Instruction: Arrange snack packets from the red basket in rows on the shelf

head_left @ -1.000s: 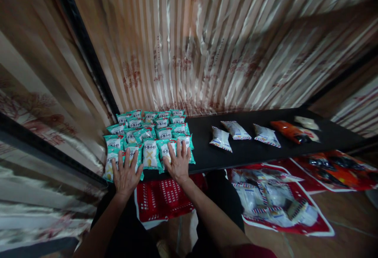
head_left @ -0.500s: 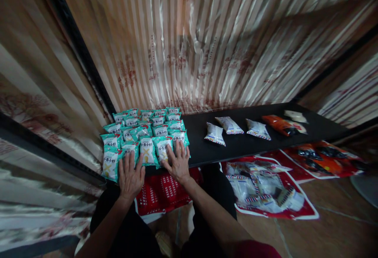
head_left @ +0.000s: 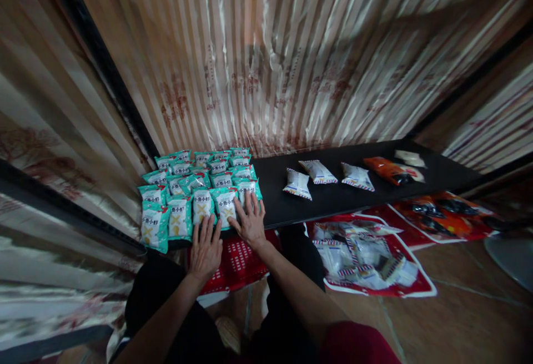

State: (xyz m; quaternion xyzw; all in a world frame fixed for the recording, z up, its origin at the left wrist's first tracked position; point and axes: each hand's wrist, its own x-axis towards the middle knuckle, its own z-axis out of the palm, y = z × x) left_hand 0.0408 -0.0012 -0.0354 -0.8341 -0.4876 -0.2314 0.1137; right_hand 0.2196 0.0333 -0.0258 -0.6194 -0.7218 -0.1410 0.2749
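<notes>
Several teal and white snack packets (head_left: pixel 180 217) lie in rows on the left end of a black shelf (head_left: pixel 283 208). My left hand (head_left: pixel 205 250) is open, its fingertips at the lower edge of a front-row packet (head_left: pixel 203 206). My right hand (head_left: pixel 250 222) is also open, fingers spread over the front right packets, with its thumb beside a packet showing a yellow print (head_left: pixel 225 208). Neither hand is wrapped round anything. Right of the teal packets, white packets with striped edges (head_left: pixel 317 172) lie spaced apart on the shelf.
An orange packet (head_left: pixel 387 171) and a cream one (head_left: pixel 410 158) lie farther right. Below the shelf are a red bag of striped packets (head_left: pixel 370 258), another with orange packets (head_left: pixel 445 217), and a red basket (head_left: pixel 237 264). Striped curtains (head_left: pixel 250 64) hang behind; a dark post (head_left: pixel 104 64) stands left.
My left hand has moved right, off the second front packet and onto the lower edge of the third. My right hand stays over the right front packets. The view has shifted slightly.
</notes>
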